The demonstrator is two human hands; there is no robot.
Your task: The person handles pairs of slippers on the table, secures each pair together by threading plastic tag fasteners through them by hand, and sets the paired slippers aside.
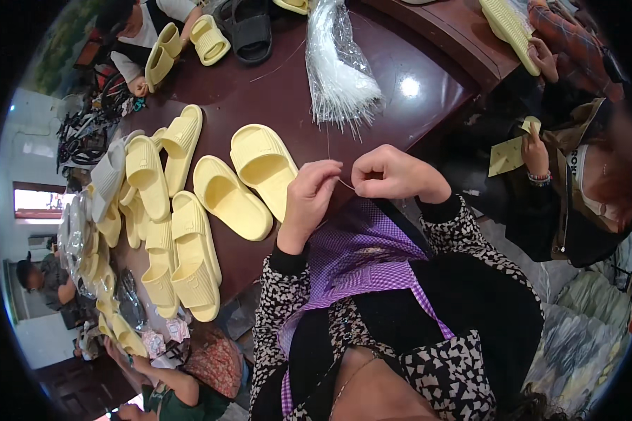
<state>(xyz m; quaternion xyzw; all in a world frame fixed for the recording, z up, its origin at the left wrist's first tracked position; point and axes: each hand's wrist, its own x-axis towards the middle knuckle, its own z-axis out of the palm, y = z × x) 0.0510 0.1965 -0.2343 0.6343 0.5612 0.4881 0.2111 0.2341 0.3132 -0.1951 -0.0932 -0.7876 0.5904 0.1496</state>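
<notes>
**A thin strand (pixel 346 185) spans the gap**

We're on the head view, and the detail is tiny: a pale, hair-fine line between the left hand (pixel 306 198) and the right hand (pixel 393 175). Left thumb and forefinger are pressed together, seemingly pinching its one end; the right fingers are curled in, thumb against forefinger, where the other end meets them. Whether it runs on inside either fist we can't tell, because the fingers cover it. A second faint line rises from the left fingertips toward the bundle of clear strands (pixel 340 88) in its plastic sleeve, straight beyond the grip; we lose it against the glare, and the bundle's far end is cut off by the upper edge.

So the strand lies right between the two hands, over the near edge of the dark red table (pixel 239 91), with the purple checked apron (pixel 358 245) just below. Left of the grip, we have a yellow slipper (pixel 265 158) partly hidden behind the left hand, its mate (pixel 232 196) beside it, and more yellow slippers (pixel 182 231) farther left, overlapping.
</notes>
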